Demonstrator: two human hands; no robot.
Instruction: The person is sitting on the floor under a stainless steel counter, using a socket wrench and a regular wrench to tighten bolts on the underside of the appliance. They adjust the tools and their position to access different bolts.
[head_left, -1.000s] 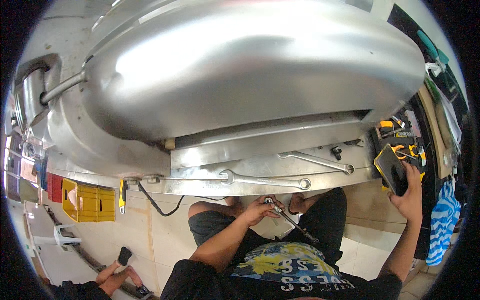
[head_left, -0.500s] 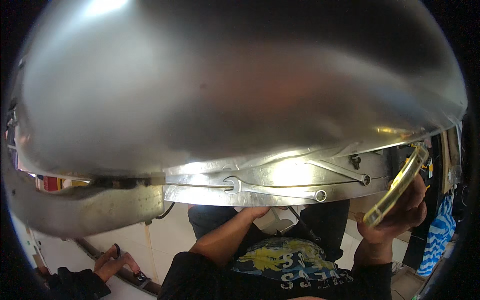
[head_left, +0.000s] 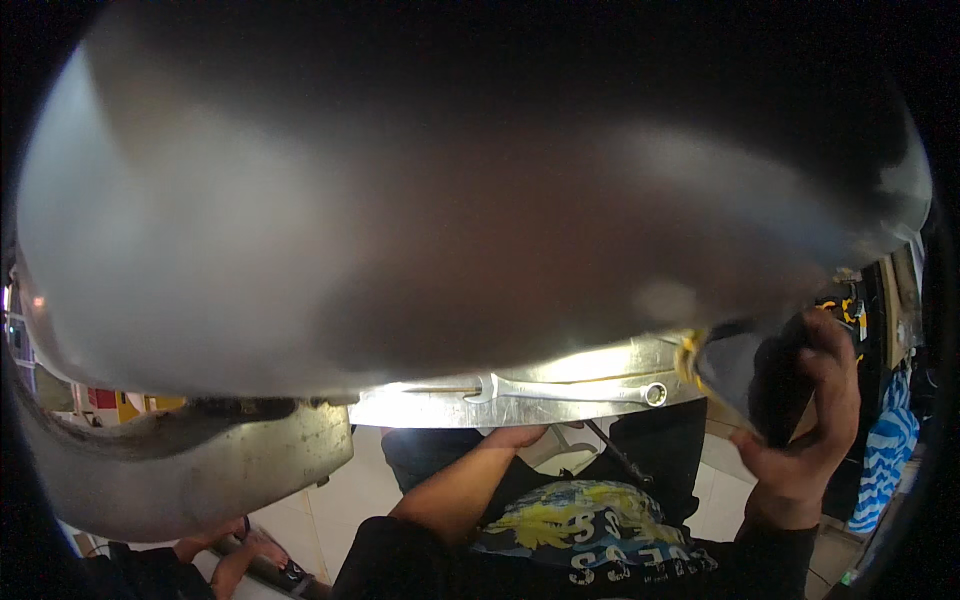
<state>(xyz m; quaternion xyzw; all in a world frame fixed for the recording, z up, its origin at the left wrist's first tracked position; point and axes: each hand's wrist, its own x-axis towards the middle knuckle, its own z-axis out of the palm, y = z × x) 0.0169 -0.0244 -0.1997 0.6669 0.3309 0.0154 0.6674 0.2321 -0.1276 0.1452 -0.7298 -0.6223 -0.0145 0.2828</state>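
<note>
A huge curved shiny metal shell [head_left: 430, 230] fills most of the view, very close and blurred. Along its lower edge runs a flat metal ledge [head_left: 420, 408] with a silver combination wrench [head_left: 560, 390] lying on it. My right hand [head_left: 800, 440] grips a dark flat slab with a yellow rim [head_left: 735, 375], raised against the shell's right edge. My left hand [head_left: 515, 437] reaches up under the ledge, which hides its fingertips. A thin dark rod-like tool [head_left: 620, 458] slants down just right of it; whether the hand holds it is unclear.
Another person's hands [head_left: 235, 550] work at the lower left near a dark bar on the pale tiled floor [head_left: 350, 495]. A second curved metal panel [head_left: 180, 470] hangs at the lower left. Blue-and-white striped cloth [head_left: 885, 450] and shelves stand at the right.
The view has moved much closer to the metal shell, which now covers nearly everything. My right hand has brought the dark slab inward and up to the shell's edge.
</note>
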